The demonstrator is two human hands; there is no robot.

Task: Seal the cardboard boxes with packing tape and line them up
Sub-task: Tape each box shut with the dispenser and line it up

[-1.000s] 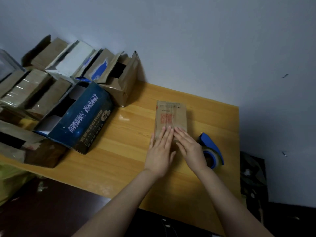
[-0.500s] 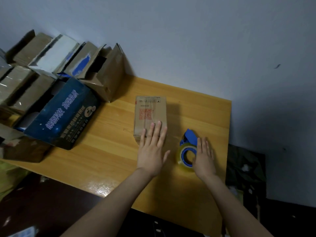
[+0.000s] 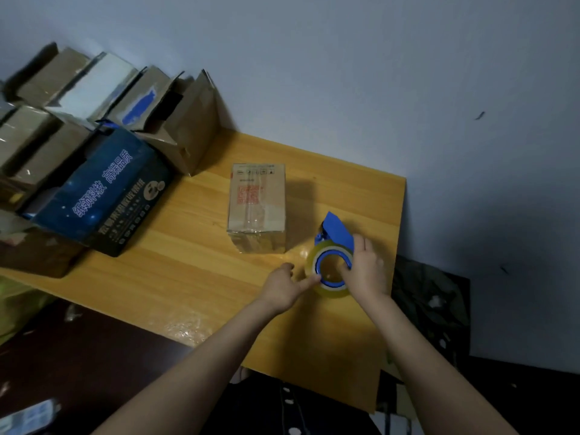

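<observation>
A small brown cardboard box (image 3: 257,205) with red print and clear tape along its top stands in the middle of the wooden table (image 3: 194,271). To its right sits a blue tape dispenser (image 3: 333,260) holding a clear roll. My right hand (image 3: 365,270) grips the dispenser from the right side. My left hand (image 3: 284,285) is just left of the roll, its forefinger touching the roll's edge. Neither hand touches the box.
At the table's left end, several open cardboard boxes (image 3: 175,120) are piled around a dark blue printed carton (image 3: 103,196). The wall is close behind. The table's right edge (image 3: 398,246) is near the dispenser, with dark clutter beyond.
Both hands left the box top. My right hand went to the dispenser and closed on it; my left hand followed to the roll. The view shifted.
</observation>
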